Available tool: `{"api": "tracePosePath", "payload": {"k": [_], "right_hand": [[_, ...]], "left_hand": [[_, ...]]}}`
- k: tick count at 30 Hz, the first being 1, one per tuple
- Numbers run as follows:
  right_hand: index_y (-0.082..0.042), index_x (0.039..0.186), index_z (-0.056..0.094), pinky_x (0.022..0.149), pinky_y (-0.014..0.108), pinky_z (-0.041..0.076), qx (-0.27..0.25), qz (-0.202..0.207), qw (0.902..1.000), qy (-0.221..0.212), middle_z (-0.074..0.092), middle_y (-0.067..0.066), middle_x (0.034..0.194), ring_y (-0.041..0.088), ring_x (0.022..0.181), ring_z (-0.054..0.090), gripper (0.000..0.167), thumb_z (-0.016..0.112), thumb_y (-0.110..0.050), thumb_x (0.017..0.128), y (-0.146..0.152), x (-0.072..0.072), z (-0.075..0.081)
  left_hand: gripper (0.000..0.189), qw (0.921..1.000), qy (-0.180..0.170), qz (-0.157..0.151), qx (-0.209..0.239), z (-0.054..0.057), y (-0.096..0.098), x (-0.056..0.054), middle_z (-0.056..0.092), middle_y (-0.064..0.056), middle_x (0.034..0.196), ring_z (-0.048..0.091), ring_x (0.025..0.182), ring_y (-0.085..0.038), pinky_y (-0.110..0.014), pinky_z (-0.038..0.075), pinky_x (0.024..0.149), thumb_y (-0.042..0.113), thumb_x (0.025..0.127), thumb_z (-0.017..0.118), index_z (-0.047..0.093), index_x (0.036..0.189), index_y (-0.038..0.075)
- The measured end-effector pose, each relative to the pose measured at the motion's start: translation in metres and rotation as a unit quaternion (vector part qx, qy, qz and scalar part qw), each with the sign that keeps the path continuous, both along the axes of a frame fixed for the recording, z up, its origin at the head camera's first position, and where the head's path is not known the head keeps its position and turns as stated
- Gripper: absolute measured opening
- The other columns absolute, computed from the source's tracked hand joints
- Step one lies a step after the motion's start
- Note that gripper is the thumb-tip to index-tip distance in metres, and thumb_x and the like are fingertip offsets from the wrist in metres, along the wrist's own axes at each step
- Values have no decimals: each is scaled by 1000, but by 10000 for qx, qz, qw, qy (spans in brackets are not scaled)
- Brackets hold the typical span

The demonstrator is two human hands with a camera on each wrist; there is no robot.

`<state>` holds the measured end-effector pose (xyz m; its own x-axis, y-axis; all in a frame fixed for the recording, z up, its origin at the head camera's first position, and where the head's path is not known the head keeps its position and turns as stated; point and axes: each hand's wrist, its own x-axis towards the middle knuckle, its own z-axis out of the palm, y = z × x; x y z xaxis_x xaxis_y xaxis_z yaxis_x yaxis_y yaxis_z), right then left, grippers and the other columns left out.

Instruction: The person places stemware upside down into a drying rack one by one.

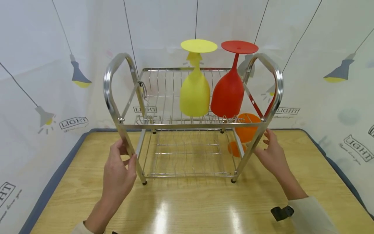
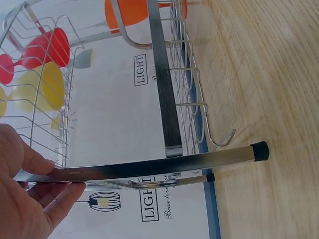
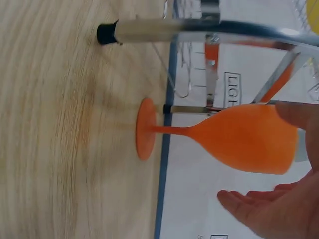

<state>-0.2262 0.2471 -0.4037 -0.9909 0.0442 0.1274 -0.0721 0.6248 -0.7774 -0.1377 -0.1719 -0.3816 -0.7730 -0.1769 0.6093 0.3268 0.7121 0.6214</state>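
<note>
So there's a two-tier metal dish rack [image 1: 187,125] sitting in the middle of a wooden table [image 1: 187,208]. The left hand [image 1: 118,175] is wrapped around the rack's front left leg. The right hand [image 1: 273,154] is flat with relaxed fingers, right next to the front right leg. A yellow glass [image 1: 194,94] and a red glass [image 1: 228,94] sit upside down on the top shelf, and an orange glass [image 1: 245,128] stands on the table behind the rack's right side

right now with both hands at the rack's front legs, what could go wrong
The yellow goblet and red goblet stand upside down on the upper shelf of the rack; a tilt or jerk could topple them. The orange goblet stands on the table beside the right leg, near the right hand, and may be knocked. The left hand grips only one thin leg.
</note>
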Motion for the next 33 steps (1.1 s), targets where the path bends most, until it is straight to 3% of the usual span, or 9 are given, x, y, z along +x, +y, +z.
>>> {"api": "tracePosePath", "payload": {"k": [4, 7, 11, 15, 17, 21, 24, 30, 33], "right_hand": [[-13, 154, 13, 97, 68, 42, -330, 300, 9976, 538, 34, 25, 151, 49, 131, 39, 94, 74, -34, 86, -1, -20, -11], [-14, 155, 9, 95, 69, 42, -160, 410, 9958, 803, 33, 24, 150, 48, 129, 41, 96, 73, -36, 87, -4, -31, -17], [-12, 156, 2, 97, 70, 39, 135, 297, 9957, 865, 26, 23, 153, 48, 130, 40, 100, 69, -43, 88, -8, -41, -22], [-9, 155, 8, 97, 68, 40, 91, 149, 9964, 833, 29, 24, 150, 47, 127, 42, 96, 68, -44, 89, -8, -43, -25], [-9, 153, 15, 95, 63, 43, -58, 87, 9961, 874, 35, 24, 147, 44, 124, 46, 91, 70, -41, 88, -7, -42, -24], [-8, 150, 22, 93, 35, 52, -529, 33, 9933, 1025, 47, 19, 139, 38, 123, 50, 84, 74, -29, 87, -3, -35, -19], [-8, 150, 23, 87, 16, 51, -704, 36, 9911, 1133, 52, 14, 132, 30, 118, 53, 84, 76, -21, 86, 2, -28, -12], [-15, 152, 21, 94, 30, 51, -512, -85, 9941, 955, 50, 8, 133, 22, 116, 50, 83, 73, -27, 88, 9, -13, 3], [-22, 153, 20, 91, 26, 48, -588, -212, 9949, 787, 48, 7, 136, 20, 119, 47, 81, 70, -34, 90, 10, -5, 11]], "left_hand": [[49, 10000, -39, -10, 7, -1, 0, 0, 57, -17, 96, 62, 89, -29, -37, 61, 68, -17, 80, 65, 45, 124, -9], [50, 10000, -66, 15, -9, -2, 0, 0, 58, -17, 97, 62, 90, -29, -36, 61, 68, -17, 80, 66, 45, 124, -9], [50, 10000, -83, 26, -27, -3, 0, 0, 58, -17, 96, 62, 89, -30, -35, 61, 68, -17, 79, 66, 45, 124, -9], [50, 10000, -33, 32, -55, -3, 0, 0, 58, -17, 96, 63, 89, -30, -36, 61, 67, -17, 79, 67, 45, 123, -9], [50, 10000, -1, 33, -67, -3, 0, 0, 58, -17, 96, 63, 89, -30, -36, 61, 67, -17, 79, 67, 45, 123, -9], [51, 10000, -27, 15, -69, -3, 0, 0, 58, -17, 96, 63, 89, -30, -36, 61, 68, -18, 79, 66, 45, 124, -9], [51, 10000, -29, 15, -41, -3, 1, 0, 58, -16, 96, 63, 90, -30, -35, 61, 68, -18, 79, 67, 45, 124, -9], [52, 10000, 40, 23, -42, -4, 1, -1, 59, -16, 96, 63, 89, -29, -34, 61, 67, -18, 77, 68, 45, 124, -9], [52, 10000, 77, 33, -36, -4, 0, 0, 59, -16, 96, 63, 88, -28, -33, 61, 67, -18, 77, 68, 46, 124, -9]]}}
